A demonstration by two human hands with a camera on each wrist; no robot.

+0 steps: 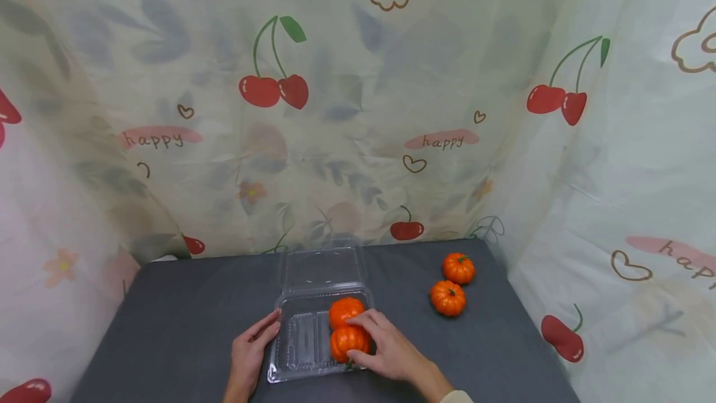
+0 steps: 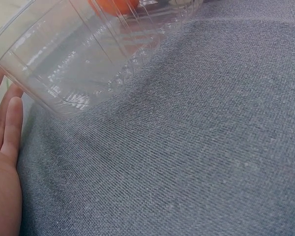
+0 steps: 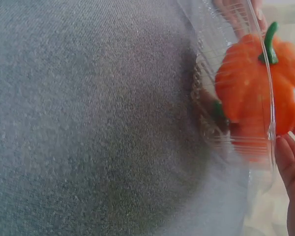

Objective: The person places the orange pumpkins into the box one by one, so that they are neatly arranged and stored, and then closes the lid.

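Note:
A clear plastic clamshell box (image 1: 302, 338) lies with its hinged lid (image 1: 321, 269) folded back. Two small orange pumpkins occupy its right half, a rear pumpkin (image 1: 344, 311) and a front pumpkin (image 1: 347, 342). My right hand (image 1: 394, 350) holds the front pumpkin between thumb and fingers, its green stem (image 3: 270, 44) angled toward the box's near wall. At the box's left edge, my left hand (image 1: 250, 350) touches the rim with extended fingers; in the left wrist view those fingers (image 2: 12, 123) stand beside the clear wall.
Two more orange pumpkins, one farther back (image 1: 458, 268) and one nearer (image 1: 447, 298), sit to the right of the box. A dark grey cloth (image 1: 184, 322) covers the table. Printed curtains (image 1: 335, 160) enclose the back and sides.

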